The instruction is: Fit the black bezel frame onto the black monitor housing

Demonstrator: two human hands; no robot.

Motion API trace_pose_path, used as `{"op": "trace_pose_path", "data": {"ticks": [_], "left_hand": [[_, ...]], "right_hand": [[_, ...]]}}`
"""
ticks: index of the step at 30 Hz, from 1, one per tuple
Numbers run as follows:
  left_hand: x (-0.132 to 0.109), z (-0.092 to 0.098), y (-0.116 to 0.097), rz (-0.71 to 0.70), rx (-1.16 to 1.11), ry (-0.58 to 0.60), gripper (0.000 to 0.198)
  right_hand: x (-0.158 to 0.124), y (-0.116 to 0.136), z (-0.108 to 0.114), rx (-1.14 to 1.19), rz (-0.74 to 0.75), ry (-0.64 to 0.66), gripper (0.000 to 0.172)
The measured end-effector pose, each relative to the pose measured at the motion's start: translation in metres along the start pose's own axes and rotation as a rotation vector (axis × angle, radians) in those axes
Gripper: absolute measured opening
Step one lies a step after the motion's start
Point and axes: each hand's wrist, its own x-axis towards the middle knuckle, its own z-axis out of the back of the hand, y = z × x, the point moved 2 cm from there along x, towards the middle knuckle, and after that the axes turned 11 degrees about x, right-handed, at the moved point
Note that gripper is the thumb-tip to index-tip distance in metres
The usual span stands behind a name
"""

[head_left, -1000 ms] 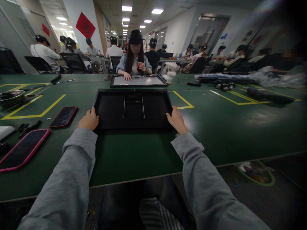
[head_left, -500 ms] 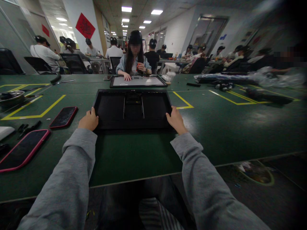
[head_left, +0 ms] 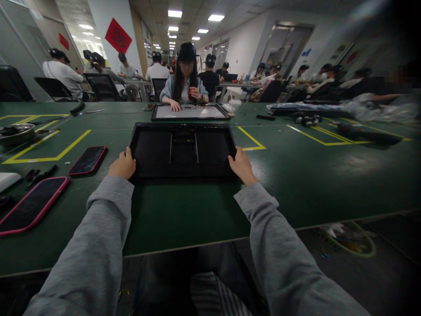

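Note:
A black rectangular monitor back panel (head_left: pixel 182 149) lies flat on the green table (head_left: pixel 184 210) in front of me. My left hand (head_left: pixel 123 166) grips its near left corner, fingers curled over the edge. My right hand (head_left: pixel 241 164) grips its near right corner the same way. Both arms wear grey sleeves. A raised bracket runs down the middle of the panel.
Two phones in red and pink cases (head_left: pixel 88 160) (head_left: pixel 31 205) lie to the left, beside small black parts (head_left: pixel 39 174) and a metal bowl (head_left: pixel 16 131). Yellow tape lines (head_left: pixel 46 158) mark the table. A person opposite works on a white panel (head_left: pixel 189 112). Other people sit behind.

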Motion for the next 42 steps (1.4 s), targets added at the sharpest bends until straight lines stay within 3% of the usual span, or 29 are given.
{"op": "trace_pose_path", "data": {"ticks": [42], "left_hand": [[-0.0007,0.0008,-0.0008,0.0,-0.006,0.0,0.071]], "right_hand": [[-0.0008,0.001,0.001,-0.002,-0.003,0.0,0.056]]}}
